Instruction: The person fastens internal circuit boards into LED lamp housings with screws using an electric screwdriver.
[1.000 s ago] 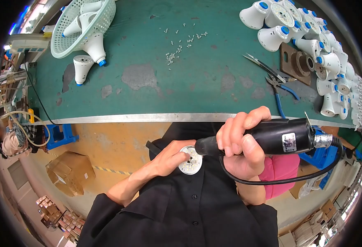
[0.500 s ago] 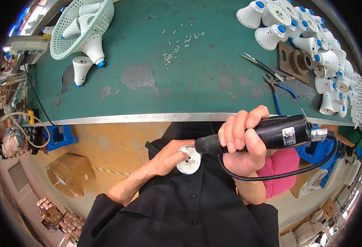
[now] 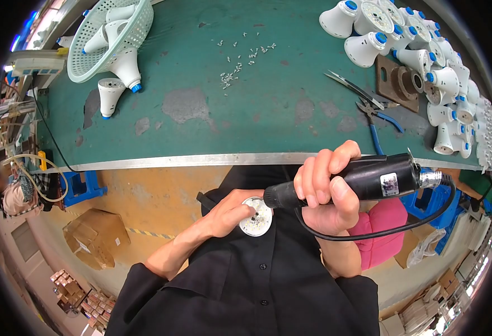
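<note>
Close to my body, my left hand [image 3: 229,214] grips a white light bulb housing [image 3: 261,226], its round face with the circuit board turned up toward me. The thumb lies across the edge of that face, and the rest of the housing is hidden. My right hand [image 3: 329,190] is wrapped round a black electric screwdriver [image 3: 380,180], held almost level and pointing left. Its nose overlaps the upper right rim of the bulb housing in this view, and the bit is hidden. A black cable loops from its rear end back under the hand.
Loose small screws [image 3: 232,73] lie mid-table. A pale green basket [image 3: 72,61] of bulb housings stands at the left, with a single bulb housing [image 3: 110,98] beside it. Tweezers [image 3: 355,89], blue-handled pliers [image 3: 376,120] and many bulb housings [image 3: 363,49] occupy the right. A metal edge [image 3: 201,160] fronts the table.
The rear of the screwdriver and my right hand have shifted slightly left and up. My left hand and the bulb housing stay nearly still.
</note>
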`<act>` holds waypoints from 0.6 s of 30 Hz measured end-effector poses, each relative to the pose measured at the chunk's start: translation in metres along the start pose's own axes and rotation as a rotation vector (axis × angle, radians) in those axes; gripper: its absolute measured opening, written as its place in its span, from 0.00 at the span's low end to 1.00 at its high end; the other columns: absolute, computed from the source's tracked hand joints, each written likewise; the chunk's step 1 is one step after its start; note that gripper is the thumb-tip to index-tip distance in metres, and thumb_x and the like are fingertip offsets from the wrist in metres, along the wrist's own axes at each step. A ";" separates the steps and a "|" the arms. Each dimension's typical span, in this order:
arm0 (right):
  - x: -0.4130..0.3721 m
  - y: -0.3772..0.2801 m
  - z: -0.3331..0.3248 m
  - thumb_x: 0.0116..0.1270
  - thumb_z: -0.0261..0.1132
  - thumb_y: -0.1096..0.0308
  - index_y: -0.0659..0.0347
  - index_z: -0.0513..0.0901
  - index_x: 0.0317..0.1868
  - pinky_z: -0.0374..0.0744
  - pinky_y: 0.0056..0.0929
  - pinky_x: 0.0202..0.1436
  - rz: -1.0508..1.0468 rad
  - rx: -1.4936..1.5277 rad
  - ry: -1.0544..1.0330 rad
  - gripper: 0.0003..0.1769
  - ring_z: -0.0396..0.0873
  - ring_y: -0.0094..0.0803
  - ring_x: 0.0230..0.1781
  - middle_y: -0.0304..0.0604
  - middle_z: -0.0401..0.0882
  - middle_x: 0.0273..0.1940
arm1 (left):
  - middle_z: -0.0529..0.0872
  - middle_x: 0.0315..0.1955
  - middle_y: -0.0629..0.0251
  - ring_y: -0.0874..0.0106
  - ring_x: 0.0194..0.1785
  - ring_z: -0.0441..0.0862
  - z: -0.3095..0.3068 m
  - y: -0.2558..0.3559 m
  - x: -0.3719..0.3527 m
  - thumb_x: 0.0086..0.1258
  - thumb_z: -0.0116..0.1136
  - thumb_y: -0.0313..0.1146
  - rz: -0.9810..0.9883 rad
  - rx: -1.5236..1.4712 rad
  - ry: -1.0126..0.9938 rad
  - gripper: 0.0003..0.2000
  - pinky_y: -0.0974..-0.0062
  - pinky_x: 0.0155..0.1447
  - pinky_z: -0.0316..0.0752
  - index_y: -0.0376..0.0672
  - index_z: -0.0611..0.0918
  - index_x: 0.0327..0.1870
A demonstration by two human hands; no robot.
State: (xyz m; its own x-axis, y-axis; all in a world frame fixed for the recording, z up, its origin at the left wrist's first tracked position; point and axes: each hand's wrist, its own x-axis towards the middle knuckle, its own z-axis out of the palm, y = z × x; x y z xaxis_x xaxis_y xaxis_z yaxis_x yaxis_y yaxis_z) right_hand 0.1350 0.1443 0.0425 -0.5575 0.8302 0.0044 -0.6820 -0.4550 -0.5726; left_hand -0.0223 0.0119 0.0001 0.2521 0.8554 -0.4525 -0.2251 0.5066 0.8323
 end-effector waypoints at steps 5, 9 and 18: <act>0.001 0.001 0.000 0.66 0.65 0.71 0.56 0.66 0.44 0.75 0.29 0.31 -0.010 -0.018 -0.047 0.14 0.70 0.25 0.21 0.36 0.69 0.24 | 0.85 0.36 0.64 0.74 0.41 0.78 -0.003 -0.003 -0.002 0.60 0.46 0.37 -0.028 -0.010 -0.006 0.20 0.74 0.50 0.74 0.32 0.81 0.47; 0.006 -0.002 0.005 0.68 0.66 0.66 0.56 0.68 0.47 0.75 0.27 0.31 -0.015 -0.048 -0.133 0.15 0.71 0.24 0.21 0.34 0.71 0.25 | 0.85 0.39 0.64 0.75 0.44 0.78 -0.005 0.005 -0.004 0.63 0.46 0.35 0.007 -0.009 -0.034 0.20 0.74 0.53 0.74 0.32 0.81 0.49; 0.045 -0.022 0.000 0.75 0.61 0.64 0.58 0.71 0.50 0.74 0.27 0.35 -0.275 0.182 -0.060 0.10 0.68 0.22 0.25 0.32 0.68 0.26 | 0.86 0.40 0.55 0.63 0.44 0.85 -0.050 0.080 -0.033 0.63 0.53 0.36 0.235 0.568 0.350 0.19 0.66 0.52 0.78 0.33 0.81 0.51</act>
State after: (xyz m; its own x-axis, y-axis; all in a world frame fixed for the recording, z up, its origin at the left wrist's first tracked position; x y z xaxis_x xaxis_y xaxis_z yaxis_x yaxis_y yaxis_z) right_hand 0.1254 0.1917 0.0555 -0.3641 0.9118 0.1896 -0.8812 -0.2714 -0.3871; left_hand -0.0956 0.0298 0.0656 -0.0816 0.9681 -0.2370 0.3132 0.2507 0.9160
